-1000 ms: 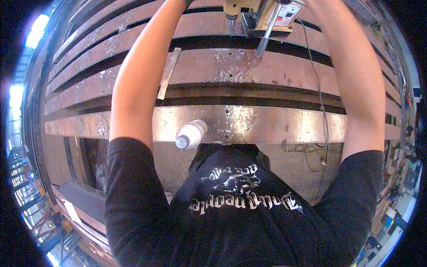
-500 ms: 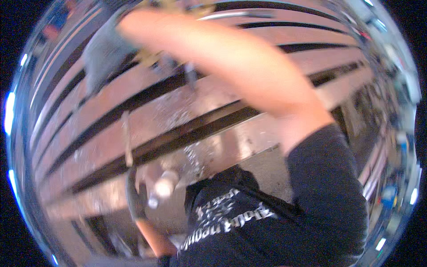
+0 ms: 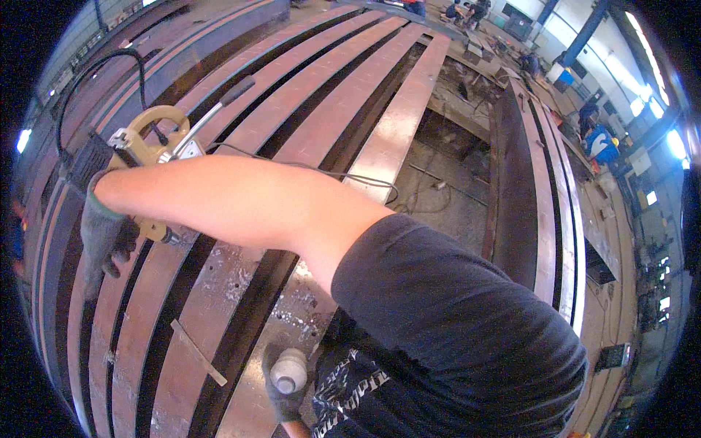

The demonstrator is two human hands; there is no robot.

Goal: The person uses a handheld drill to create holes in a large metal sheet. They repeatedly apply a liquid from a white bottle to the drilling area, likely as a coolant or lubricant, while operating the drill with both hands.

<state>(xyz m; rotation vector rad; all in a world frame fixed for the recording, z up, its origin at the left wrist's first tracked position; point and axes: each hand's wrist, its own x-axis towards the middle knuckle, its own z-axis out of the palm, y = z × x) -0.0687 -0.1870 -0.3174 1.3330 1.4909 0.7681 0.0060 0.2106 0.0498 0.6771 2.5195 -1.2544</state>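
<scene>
My right arm reaches across to the far left. My right hand (image 3: pixel 104 237), in a grey knitted glove, hangs beside a tan drilling machine (image 3: pixel 150 135) with its fingers apart and nothing visible between them. The forearm covers part of the machine, whose lever (image 3: pixel 212 113) has a black grip. Close to my body, my left hand (image 3: pixel 273 365), also gloved in grey, is closed around a white plastic bottle (image 3: pixel 290 369). The machine stands on long reddish-brown steel beams (image 3: pixel 212 285) laid side by side. A thin flat strip (image 3: pixel 198 352) lies across the beams between my hands.
Dark gaps run between the beams. A black hose (image 3: pixel 98 62) arches from the machine, and a thin cable (image 3: pixel 350 175) trails over the beams. More steel beams (image 3: pixel 537 197) stand to the right. People (image 3: pixel 467 13) are in the far background, with a blue object (image 3: pixel 602 144) at the right.
The view has swung and become sharper, showing more of the hall on the right. My right arm now sits lower and further left. The bottle shows plainly in my left hand.
</scene>
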